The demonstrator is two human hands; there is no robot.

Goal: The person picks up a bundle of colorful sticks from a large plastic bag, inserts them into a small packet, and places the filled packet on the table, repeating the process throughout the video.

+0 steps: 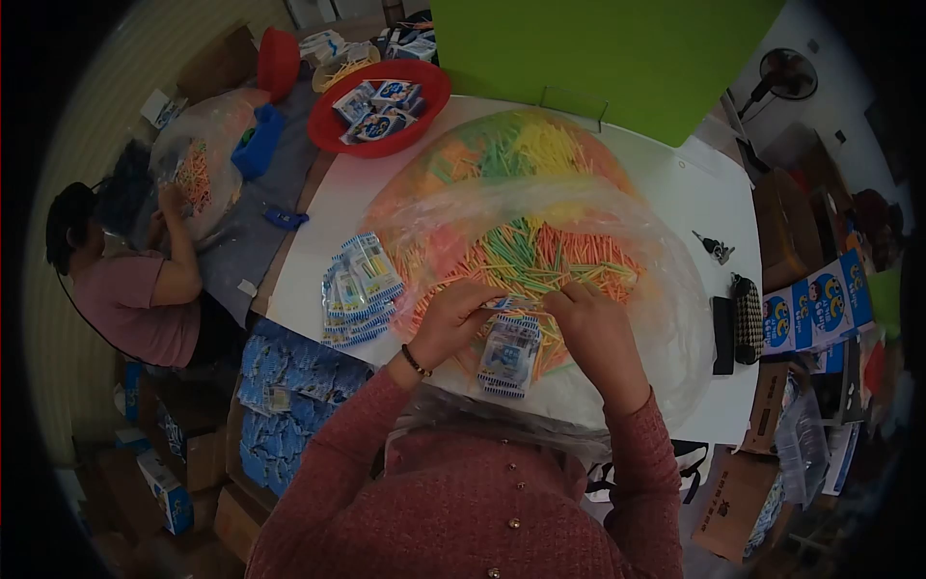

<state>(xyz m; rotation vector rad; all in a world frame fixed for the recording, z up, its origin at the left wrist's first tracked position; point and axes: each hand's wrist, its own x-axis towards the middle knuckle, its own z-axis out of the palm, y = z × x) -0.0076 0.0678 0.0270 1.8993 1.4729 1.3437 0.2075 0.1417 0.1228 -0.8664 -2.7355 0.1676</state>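
At the centre of the frame, a person in a red knitted top holds a small blue-and-white packet [508, 353] over a white worktop [675, 193]. The left hand [451, 318] and right hand [590, 323] are both curled, fingertips pinching the packet's top edge from either side. Just above them, a wide clear plastic bag [666, 318] holds a heap of coloured sticks [540, 256]. A stack of filled packets [359, 288] lies left of centre. A red bowl [424, 77] of packets sits at upper centre. At far left, another person [130, 280] works over a separate bag.
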